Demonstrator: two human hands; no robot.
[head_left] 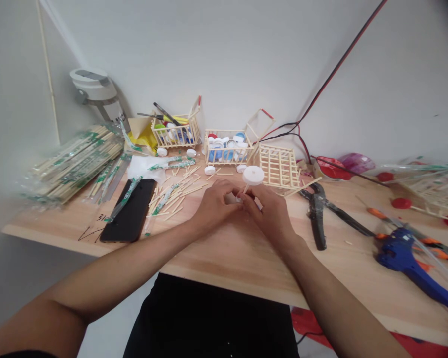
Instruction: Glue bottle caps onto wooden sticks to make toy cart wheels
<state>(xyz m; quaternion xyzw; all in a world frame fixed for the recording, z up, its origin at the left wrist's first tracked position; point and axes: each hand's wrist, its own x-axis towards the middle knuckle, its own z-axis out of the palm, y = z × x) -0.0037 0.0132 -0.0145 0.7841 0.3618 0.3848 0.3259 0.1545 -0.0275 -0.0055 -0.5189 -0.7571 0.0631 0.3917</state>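
Observation:
My right hand (269,206) pinches a thin wooden stick (246,189) between thumb and fingers. A white bottle cap (253,175) sits on the stick's upper end, like a wheel on an axle. Close against it, my left hand (216,203) is closed, thumb and forefinger meeting near the stick's lower end. Something whitish shows between those fingers, mostly hidden. Just behind the hands stands a small stick-built cart (227,156) with cap wheels, filled with white and blue caps. To its right leans a stick lattice (279,166).
Cut sticks (179,194) and a black phone (129,211) lie to the left, with bagged chopsticks (78,161) beyond. Another cart (175,132) holds pens. At right are black-handled cutters (316,219), a blue glue gun (403,253) and a cart with red wheels (433,191).

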